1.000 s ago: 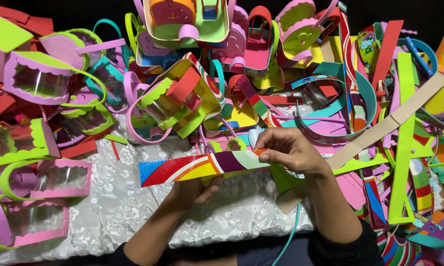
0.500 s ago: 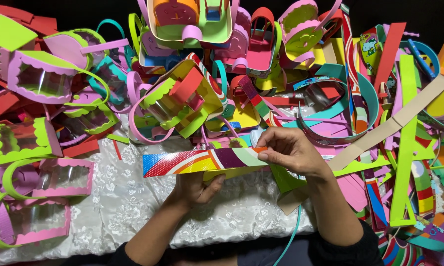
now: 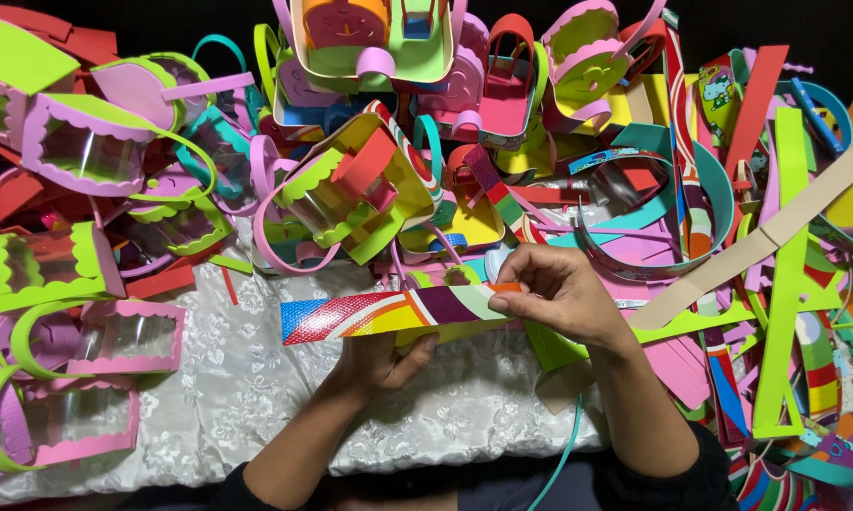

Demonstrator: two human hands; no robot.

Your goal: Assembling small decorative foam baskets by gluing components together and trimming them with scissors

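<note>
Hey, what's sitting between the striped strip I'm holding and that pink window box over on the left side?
Only bare white lace cloth lies between the multicoloured strip and the pink window box, as the head view shows.

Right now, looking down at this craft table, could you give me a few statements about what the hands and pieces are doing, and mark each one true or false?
1. Both hands hold one multicoloured strip. True: the left hand supports it from below and the right hand pinches its right end.
2. The strip is plain white. False: it shows blue, red, yellow, purple and pale green bands.
3. A white lace cloth lies under the hands. True.
4. The pink window box sits to the right of the hands. False: it lies to their left.
5. The long beige strip is held in the right hand. False: it lies apart, on the pile at right.
</note>
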